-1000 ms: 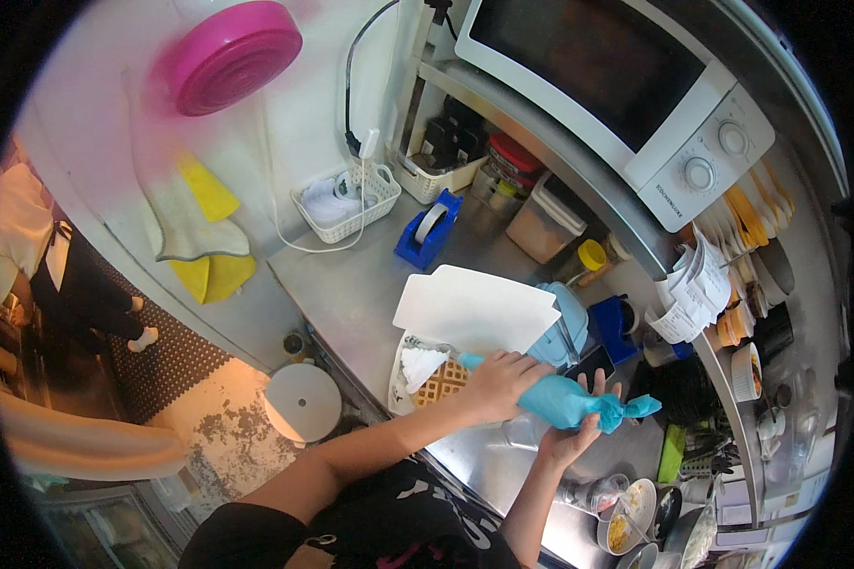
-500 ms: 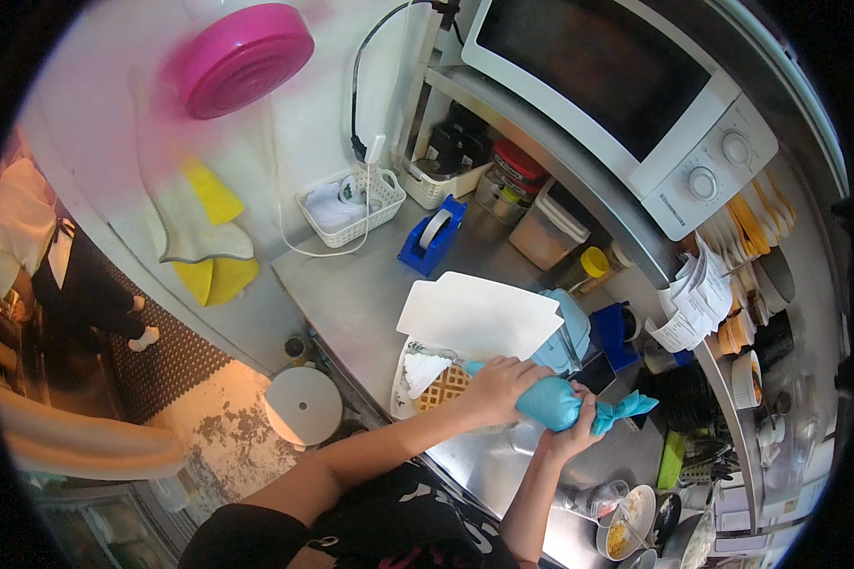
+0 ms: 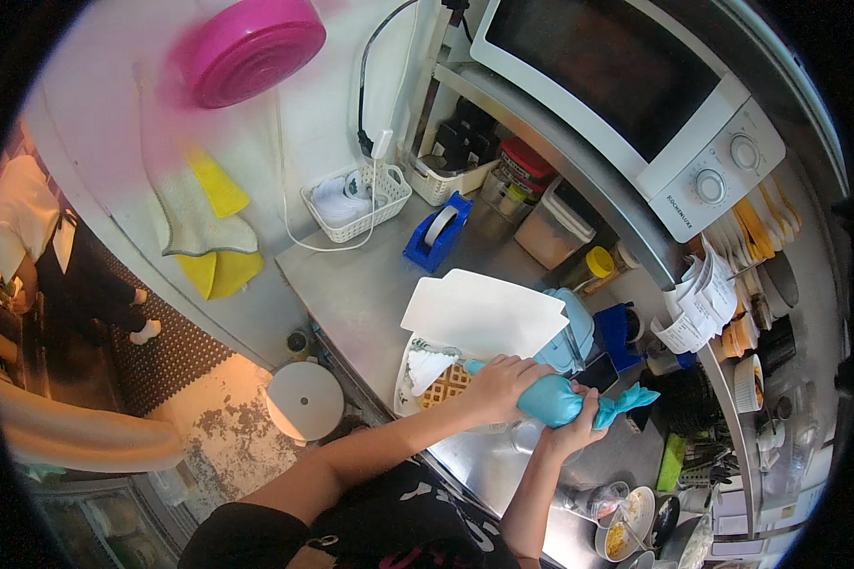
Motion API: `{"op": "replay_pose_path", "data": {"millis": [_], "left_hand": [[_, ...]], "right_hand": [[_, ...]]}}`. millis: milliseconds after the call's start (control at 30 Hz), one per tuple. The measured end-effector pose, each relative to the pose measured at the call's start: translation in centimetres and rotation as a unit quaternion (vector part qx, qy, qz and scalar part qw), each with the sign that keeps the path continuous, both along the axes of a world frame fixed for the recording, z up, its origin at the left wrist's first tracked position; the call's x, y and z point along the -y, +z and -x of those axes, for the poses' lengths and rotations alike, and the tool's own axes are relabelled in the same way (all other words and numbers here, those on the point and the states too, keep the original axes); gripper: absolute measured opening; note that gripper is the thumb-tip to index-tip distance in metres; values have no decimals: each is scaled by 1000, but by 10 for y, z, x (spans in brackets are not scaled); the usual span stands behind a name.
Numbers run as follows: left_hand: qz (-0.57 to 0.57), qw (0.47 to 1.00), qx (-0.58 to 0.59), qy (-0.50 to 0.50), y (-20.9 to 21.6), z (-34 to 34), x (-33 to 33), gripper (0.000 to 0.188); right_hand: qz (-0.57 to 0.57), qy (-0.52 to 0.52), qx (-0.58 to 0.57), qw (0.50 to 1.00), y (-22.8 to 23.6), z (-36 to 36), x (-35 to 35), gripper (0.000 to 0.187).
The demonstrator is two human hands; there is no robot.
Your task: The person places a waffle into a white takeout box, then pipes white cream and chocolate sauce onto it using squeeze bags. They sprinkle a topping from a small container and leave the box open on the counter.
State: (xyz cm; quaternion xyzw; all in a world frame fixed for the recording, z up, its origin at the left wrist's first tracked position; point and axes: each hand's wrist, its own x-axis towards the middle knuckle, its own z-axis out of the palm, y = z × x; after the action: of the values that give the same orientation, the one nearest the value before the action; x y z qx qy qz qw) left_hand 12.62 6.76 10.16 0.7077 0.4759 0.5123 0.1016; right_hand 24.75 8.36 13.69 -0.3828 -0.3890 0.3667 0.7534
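A blue piping bag (image 3: pixel 548 401) is held in both hands, its narrow end pointing left over an open white takeaway box (image 3: pixel 484 311). My left hand (image 3: pixel 499 389) wraps round the front part of the bag, near the tip. My right hand (image 3: pixel 575 429) grips the rear, just ahead of the knotted tail. Inside the box lies a golden waffle (image 3: pixel 443 387), partly hidden by my left hand and forearm. White cream (image 3: pixel 429 368) sits beside it, under the bag's tip. The box lid stands raised at the far side.
Behind the box are a blue tape dispenser (image 3: pixel 437 232), a white basket (image 3: pixel 356 204) and a light blue container (image 3: pixel 571 332). A microwave (image 3: pixel 626 95) stands on the shelf above. Bowls of food (image 3: pixel 626 531) are at the near right. Another person (image 3: pixel 43 237) works far left.
Both hands keep their hold on the piping bag and have barely moved. The white cream in the box looks more ridged. The whole view has shifted slightly.
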Motion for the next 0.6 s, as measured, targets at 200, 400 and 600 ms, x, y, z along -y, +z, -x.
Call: {"op": "replay_pose_path", "data": {"millis": [200,400,600], "left_hand": [[14,1000,9,-4,1,-1,4,63],[15,1000,12,4,-2,-4,8,59],[19,1000,10,13,-5,-5,13,60]], "right_hand": [[7,0,25,1000,4,-2,4,10],[7,6,5,1000,5,-2,7,9],[26,-3,-14,1000,8,1,11,11]]}}
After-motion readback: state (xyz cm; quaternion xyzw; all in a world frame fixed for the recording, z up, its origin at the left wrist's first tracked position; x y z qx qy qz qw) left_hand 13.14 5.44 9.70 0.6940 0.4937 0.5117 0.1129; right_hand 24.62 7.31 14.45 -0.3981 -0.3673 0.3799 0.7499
